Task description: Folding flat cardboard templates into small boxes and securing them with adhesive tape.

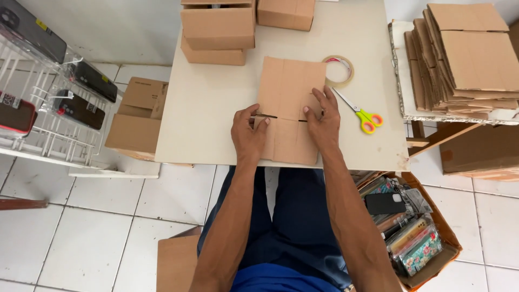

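Note:
A flattened brown cardboard box (288, 86) lies on the cream table (211, 108), near its front edge. My left hand (247, 132) presses on the box's left edge, fingers curled at a slit between the flaps. My right hand (323, 119) rests flat on the right side of the same cardboard, fingers spread. Neither hand lifts it.
A tape roll (339, 70) and yellow-handled scissors (361, 112) lie right of the cardboard. Assembled boxes (219, 30) stand at the table's back. A stack of flat cartons (465, 54) sits at right, a box of phone cases (411, 232) on the floor, a wire rack (48, 103) at left.

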